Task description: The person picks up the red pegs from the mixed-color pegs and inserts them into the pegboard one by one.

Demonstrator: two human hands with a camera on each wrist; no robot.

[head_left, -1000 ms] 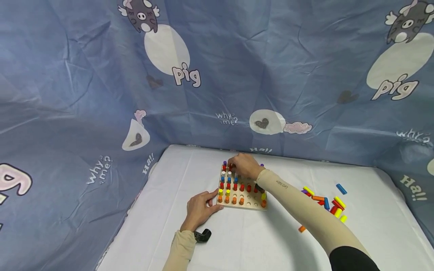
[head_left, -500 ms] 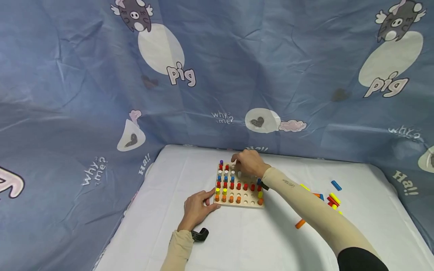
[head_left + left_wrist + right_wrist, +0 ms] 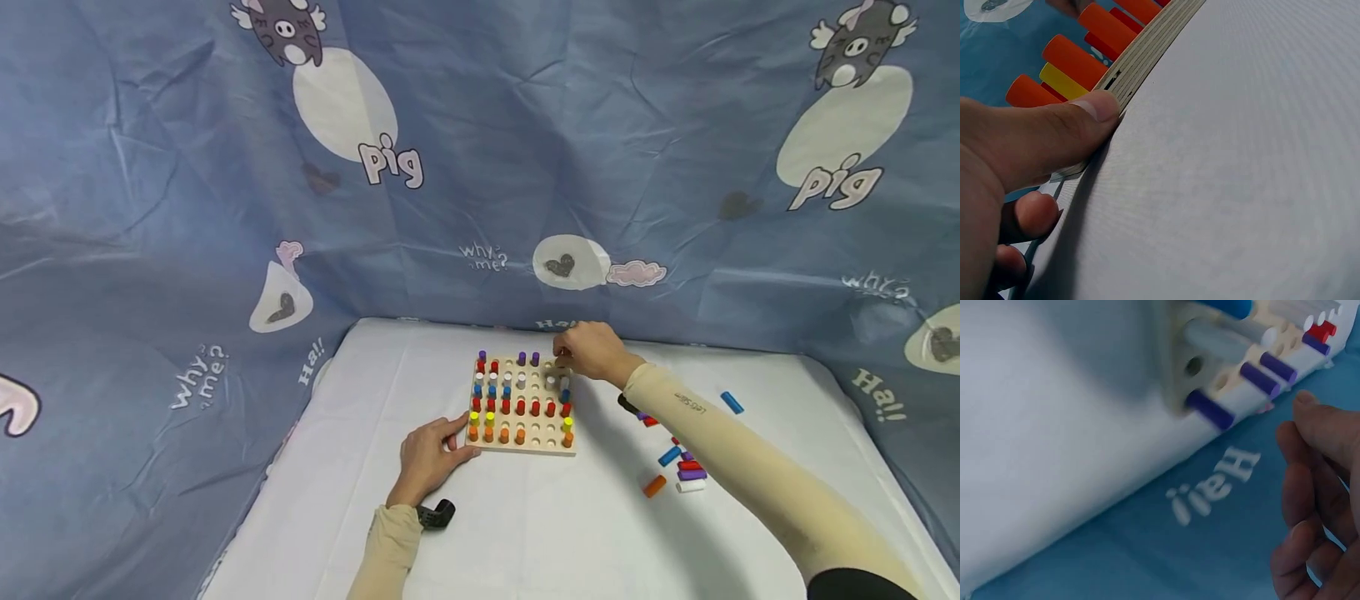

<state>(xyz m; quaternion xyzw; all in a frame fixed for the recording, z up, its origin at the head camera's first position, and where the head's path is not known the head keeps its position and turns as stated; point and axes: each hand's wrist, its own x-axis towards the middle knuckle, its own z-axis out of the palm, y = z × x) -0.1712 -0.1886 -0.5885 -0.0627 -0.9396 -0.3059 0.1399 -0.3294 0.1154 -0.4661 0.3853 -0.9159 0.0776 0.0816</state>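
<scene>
A wooden pegboard [image 3: 525,451] on the white table carries rows of orange, yellow, red, blue, white and purple pegs, with some holes bare. My left hand [image 3: 426,460] holds its front left corner; in the left wrist view the thumb [image 3: 1054,128] presses the front edge beside orange pegs [image 3: 1077,61]. Over the back right corner is my right hand [image 3: 596,348], hiding part of it. The right wrist view shows that hand's fingers [image 3: 1297,490] loosely curled with nothing between them, apart from a purple peg [image 3: 1210,410] at the board's corner. Two more purple pegs [image 3: 1260,379] stand along the same edge.
Loose pegs lie right of the board, partly hidden by the right forearm [image 3: 720,450]: a white peg [image 3: 692,486], an orange peg [image 3: 655,486], a blue peg [image 3: 731,402] and several others. Behind the table hangs a blue printed cloth [image 3: 450,167].
My right hand has moved right along the board's back edge, uncovering two purple pegs in the back row. My left hand keeps its hold on the corner. The head view has shifted slightly.
</scene>
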